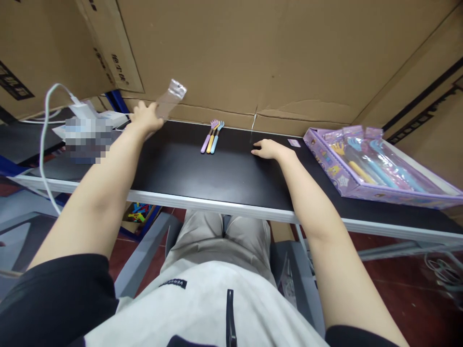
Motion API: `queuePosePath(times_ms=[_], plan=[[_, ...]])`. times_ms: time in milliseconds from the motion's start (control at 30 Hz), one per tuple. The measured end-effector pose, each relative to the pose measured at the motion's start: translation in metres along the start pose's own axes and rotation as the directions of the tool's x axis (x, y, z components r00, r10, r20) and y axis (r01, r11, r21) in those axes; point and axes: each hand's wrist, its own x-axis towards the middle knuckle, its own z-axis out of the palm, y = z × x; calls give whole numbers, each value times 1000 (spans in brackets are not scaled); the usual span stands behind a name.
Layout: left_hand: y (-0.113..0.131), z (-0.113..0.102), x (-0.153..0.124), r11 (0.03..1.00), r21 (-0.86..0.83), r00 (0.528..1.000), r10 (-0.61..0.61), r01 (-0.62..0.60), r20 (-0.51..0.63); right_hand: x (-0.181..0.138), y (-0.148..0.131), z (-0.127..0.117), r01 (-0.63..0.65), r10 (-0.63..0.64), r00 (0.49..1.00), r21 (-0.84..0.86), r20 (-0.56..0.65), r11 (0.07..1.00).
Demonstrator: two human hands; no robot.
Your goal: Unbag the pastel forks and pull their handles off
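My left hand point(146, 118) is raised at the left of the black table, its fingers closed on a clear plastic bag point(168, 103) with a shiny top end. The bag sticks up to the right of the hand, and I make out nothing inside it. Three small back scratchers point(210, 144) with purple, yellow and blue handles lie side by side at the table's middle, claws toward the back. Right of them, my right hand point(267, 149) is low over or on the tabletop, thumb and forefinger slightly apart, with nothing visible in it.
A purple display box point(349, 190) of bagged back scratchers stands at the right. Near it lies a small pinkish card point(294, 143). At the left are a white cable point(45, 130) and a partly blurred pile. Cardboard walls point(231, 58) close off the back and sides.
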Motion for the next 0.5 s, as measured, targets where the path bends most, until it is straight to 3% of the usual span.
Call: queuePosePath(times_ms=[133, 233, 367, 500], plan=[[-43, -2, 6, 991, 55, 986, -128, 122, 107, 0, 0, 0, 9, -9, 1000, 15, -9, 1000], [-58, 1, 12, 981, 113, 971, -175, 158, 163, -1, 0, -1, 12, -12, 1000, 8, -10, 1000], [-65, 4, 18, 960, 222, 958, -215, 171, 191, -3, -1, -2, -2, 2, 1000, 0, -1, 1000], [-55, -1, 11, 939, 278, 949, -256, 200, 182, -4, -3, -3, -7, 7, 1000, 6, 1, 1000]])
